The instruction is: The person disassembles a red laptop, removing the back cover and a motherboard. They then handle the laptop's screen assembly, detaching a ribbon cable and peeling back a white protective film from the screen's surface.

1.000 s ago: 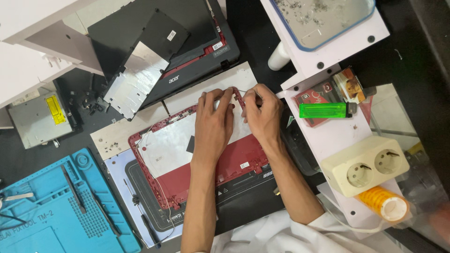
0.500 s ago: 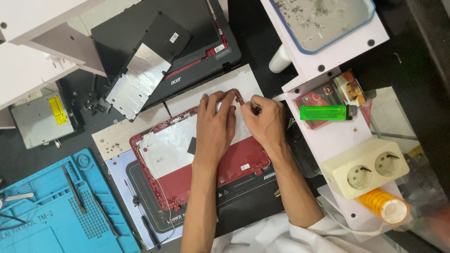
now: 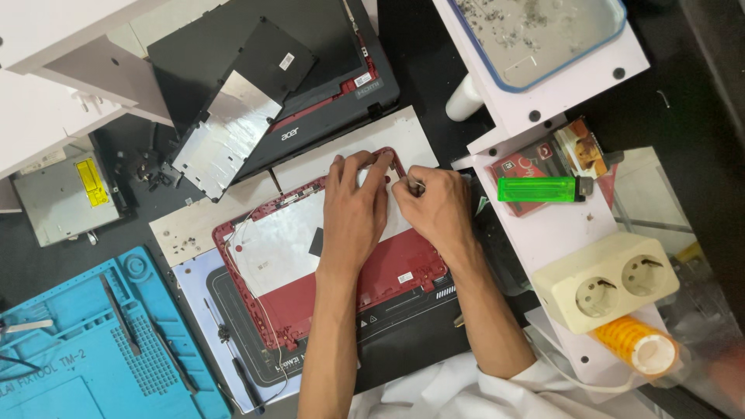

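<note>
- Head view: left hand (image 3: pixel 353 213) lies flat, fingers spread, pressing the red laptop shell (image 3: pixel 310 268) at centre of the bench.
- Right hand (image 3: pixel 438 209) is pinched shut on a thin metal tool (image 3: pixel 411 182) at the shell's far corner.
- Progress, as judged: black cover panel (image 3: pixel 240 101) already lies detached; the shell's silver inner sheet remains in place.
- Both forearms extend forward, wrists nearly touching.

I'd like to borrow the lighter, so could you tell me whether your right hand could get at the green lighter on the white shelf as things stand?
Probably yes: the green lighter lies uncovered on the white shelf, just beside the right hand, with nothing between them. That hand's grip seems occupied by a small tool, though.
</note>
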